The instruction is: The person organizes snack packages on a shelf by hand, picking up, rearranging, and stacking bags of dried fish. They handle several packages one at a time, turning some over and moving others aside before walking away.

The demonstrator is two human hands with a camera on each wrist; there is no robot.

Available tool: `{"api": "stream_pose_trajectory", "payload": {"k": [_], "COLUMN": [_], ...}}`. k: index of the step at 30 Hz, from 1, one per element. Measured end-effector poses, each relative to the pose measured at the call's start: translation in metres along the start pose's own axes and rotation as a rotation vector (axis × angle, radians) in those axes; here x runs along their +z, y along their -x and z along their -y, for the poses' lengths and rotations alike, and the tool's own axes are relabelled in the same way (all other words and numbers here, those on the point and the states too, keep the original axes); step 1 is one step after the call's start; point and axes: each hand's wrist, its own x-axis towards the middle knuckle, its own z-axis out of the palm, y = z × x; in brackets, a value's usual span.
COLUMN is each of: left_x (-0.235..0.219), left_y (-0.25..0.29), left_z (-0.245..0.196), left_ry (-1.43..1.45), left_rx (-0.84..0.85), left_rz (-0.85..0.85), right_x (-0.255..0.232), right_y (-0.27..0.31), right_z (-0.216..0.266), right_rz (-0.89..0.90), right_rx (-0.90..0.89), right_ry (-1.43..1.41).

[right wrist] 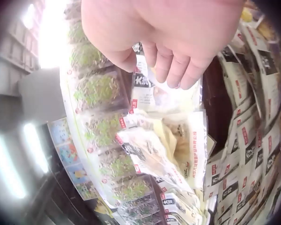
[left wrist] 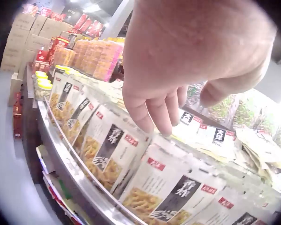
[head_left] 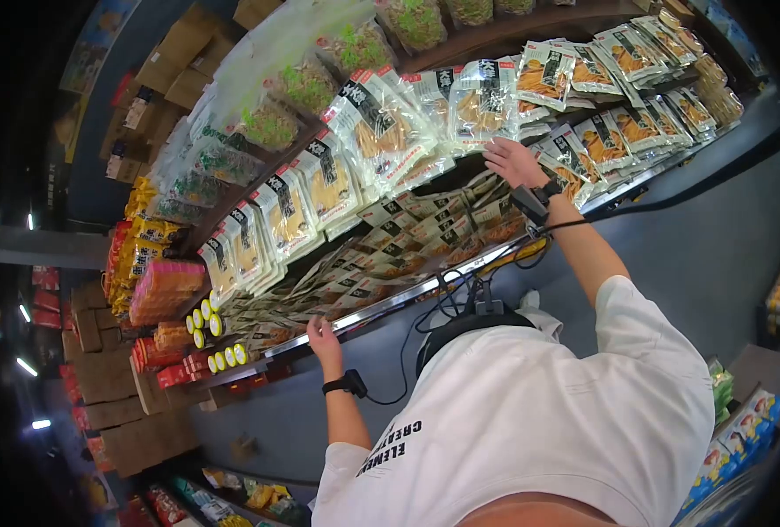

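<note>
Your right hand (head_left: 515, 163), two o'clock in the head view: fingers lightly bent, empty, just beside a black-labelled packet (head_left: 484, 101) at one o'clock; contact cannot be told. Your left hand (head_left: 324, 342), seven o'clock: fingers relaxed, empty, near the upright packets (left wrist: 108, 147). Yellow-lidded jars (head_left: 216, 326): eight o'clock.
</note>
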Motion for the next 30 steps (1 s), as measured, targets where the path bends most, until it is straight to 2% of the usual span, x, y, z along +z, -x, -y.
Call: {"api": "stream_pose_trajectory", "payload": {"k": [3,4,6,7,8,10,11,13,14,16,18,19,20,21,22,24,27,29,30], "left_x": [0.015,0.023,0.043,0.057,0.073,0.112,0.135,0.176,0.199,0.231,0.252,0.258,0.264,0.268,0.269,0.274,0.267,0.254,0.251], "left_y": [-0.04,-0.05,-0.084,-0.098,-0.112,-0.147,-0.166,-0.187,-0.202,-0.225,-0.231,-0.235,-0.237,-0.238,-0.239,-0.238,-0.227,-0.222,-0.221], "left_z": [-0.029,-0.042,-0.06,-0.076,-0.093,-0.112,-0.116,-0.13,-0.126,-0.129,-0.143,-0.147,-0.146,-0.144,-0.142,-0.146,-0.156,-0.155,-0.154], "left_ry": [0.188,0.182,0.189,0.201,0.22,0.272,0.329,0.421,0.466,0.528,0.57,0.578,0.696,0.819,0.827,0.874,0.998,1.018,1.054], "left_rx": [0.086,0.086,0.195,0.183,0.171,0.184,0.175,0.109,0.051,0.003,-0.176,-0.186,-0.221,-0.252,-0.261,-0.25,-0.21,-0.253,-0.289], "left_rz": [0.033,0.04,0.136,0.182,0.228,0.36,0.414,0.507,0.548,0.587,0.699,0.697,0.772,0.842,0.829,0.658,0.601,0.648,0.691], "right_x": [0.027,0.026,0.025,0.006,0.038,0.042,0.052,0.082,0.088,0.105,0.119,0.122,0.122,0.122,0.122,0.139,0.145,0.14,0.138], "right_y": [-0.019,-0.025,-0.046,-0.07,-0.049,-0.068,-0.067,-0.056,-0.059,-0.073,-0.093,-0.1,-0.104,-0.112,-0.116,-0.113,-0.105,-0.101,-0.103], "right_z": [0.004,0.0,-0.005,-0.018,-0.004,0.008,0.009,0.004,-0.001,-0.002,-0.007,-0.014,-0.024,-0.028,-0.035,-0.041,-0.044,-0.054,-0.059], "right_rz": [0.054,0.041,0.126,0.291,0.138,0.359,0.333,0.115,0.103,0.083,0.059,0.039,0.023,0.055,0.066,0.022,0.093,0.114,0.086], "right_rx": [0.03,0.026,-0.044,-0.395,-0.04,-0.059,-0.059,-0.1,-0.089,-0.12,-0.174,-0.213,-0.244,-0.222,-0.21,-0.203,-0.248,-0.282,-0.388], "right_ry": [0.159,0.145,0.256,0.745,0.225,0.579,0.587,0.624,0.64,1.0,1.084,1.154,1.226,1.171,1.179,1.089,1.195,1.264,1.31]}}
